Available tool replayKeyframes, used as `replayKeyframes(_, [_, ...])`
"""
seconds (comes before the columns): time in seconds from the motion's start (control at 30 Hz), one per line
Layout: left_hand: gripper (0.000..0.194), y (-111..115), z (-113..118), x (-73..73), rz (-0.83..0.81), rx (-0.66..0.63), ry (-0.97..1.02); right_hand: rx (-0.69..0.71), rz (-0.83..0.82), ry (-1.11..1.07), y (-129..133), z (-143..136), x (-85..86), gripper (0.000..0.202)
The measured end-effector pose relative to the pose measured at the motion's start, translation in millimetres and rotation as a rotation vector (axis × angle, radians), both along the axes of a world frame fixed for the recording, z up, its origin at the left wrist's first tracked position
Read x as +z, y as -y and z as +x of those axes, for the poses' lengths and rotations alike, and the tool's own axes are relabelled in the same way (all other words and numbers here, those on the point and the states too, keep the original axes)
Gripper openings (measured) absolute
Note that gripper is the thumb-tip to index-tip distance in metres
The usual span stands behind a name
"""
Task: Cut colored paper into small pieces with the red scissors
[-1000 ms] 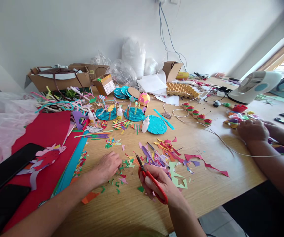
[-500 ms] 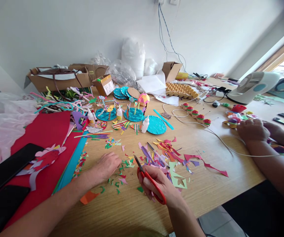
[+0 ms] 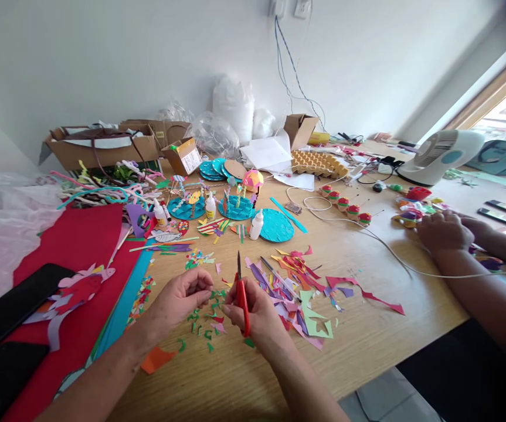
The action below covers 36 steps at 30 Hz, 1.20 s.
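Note:
My right hand is wrapped round red-handled scissors, whose dark blades are together and point away from me. To its left, my left hand is raised a little over the table with thumb and fingertips pinched; whatever is between them is too small to make out. Small green paper scraps lie below and between the hands. Right of the scissors spreads a pile of purple, red and yellow paper strips with a pen on it, beside a light green sheet with a star-shaped hole.
Red paper with two black phones lies at left. Glue bottles stand by blue discs. A white cable crosses the right side. Another person's hands work at far right, near a white fan.
My left hand has lifted and turned, its thumb now against the fingers. My right hand has moved left, close to it, and the scissors have turned upright. The view has shifted slightly.

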State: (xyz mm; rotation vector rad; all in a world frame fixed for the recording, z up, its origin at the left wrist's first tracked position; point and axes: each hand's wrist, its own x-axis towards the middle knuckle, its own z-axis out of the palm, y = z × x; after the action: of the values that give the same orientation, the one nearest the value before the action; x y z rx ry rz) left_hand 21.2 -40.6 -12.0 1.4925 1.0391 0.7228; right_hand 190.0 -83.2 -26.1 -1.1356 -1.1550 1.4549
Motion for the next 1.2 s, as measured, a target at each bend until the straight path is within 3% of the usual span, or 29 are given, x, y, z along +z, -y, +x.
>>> replayKeyframes(0.13, [0.013,6,1,2.3,0.03,0.074,0.043,-0.044,0.071,0.16,-6,-7,10.4,0.018])
replayKeyframes(0.37, [0.005,12,7,8.9,0.211,0.057,-0.139,-0.077,0.225,0.486,-11,-13,23.6,0.01])
replayKeyframes(0.47, [0.007,12,8,12.4,0.223,0.086,-0.121,-0.098,0.236,0.415,-14,-12,21.8,0.011])
replayKeyframes(0.57, [0.016,14,5,16.7,0.156,0.135,-0.035,-0.11,0.165,0.164,-16,-10,23.5,0.016])
replayKeyframes(0.73, [0.015,21,7,21.2,0.09,0.017,0.0,-0.095,0.068,-0.102,-16,-14,29.3,0.026])
replayKeyframes(0.97, [0.02,22,10,20.4,0.147,0.058,-0.043,-0.062,0.04,-0.055,-13,-16,32.7,0.025])
replayKeyframes(1.07, [0.019,24,7,21.7,0.08,0.158,0.062,-0.081,0.083,0.049,-5,-14,29.8,0.019])
replayKeyframes(1.2, [0.016,27,9,27.7,0.016,0.268,0.255,0.036,0.2,0.288,10,-14,23.7,0.014])
